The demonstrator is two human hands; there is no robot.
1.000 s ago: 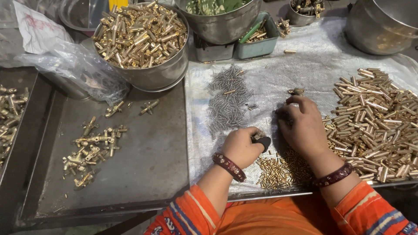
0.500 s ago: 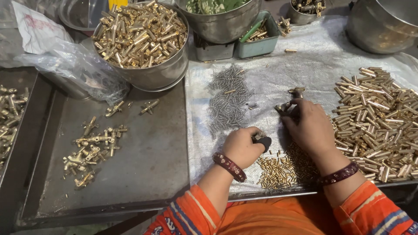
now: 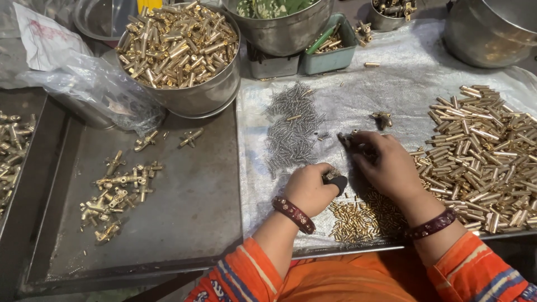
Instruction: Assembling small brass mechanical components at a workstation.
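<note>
So: both your hands are down on the plastic sheet, mid-tray, btwn the springs and the tubes.

L hand is fisted, clamped on a small part w/ a black knob poking out by the thumb. R hand lies palm down, fingers curled tight on a small brass fitting at the tips. Small pins lie just under both wrists. One more fitting sits near, above the R hand. Fittings pile sits well apart on the L tray.
</note>
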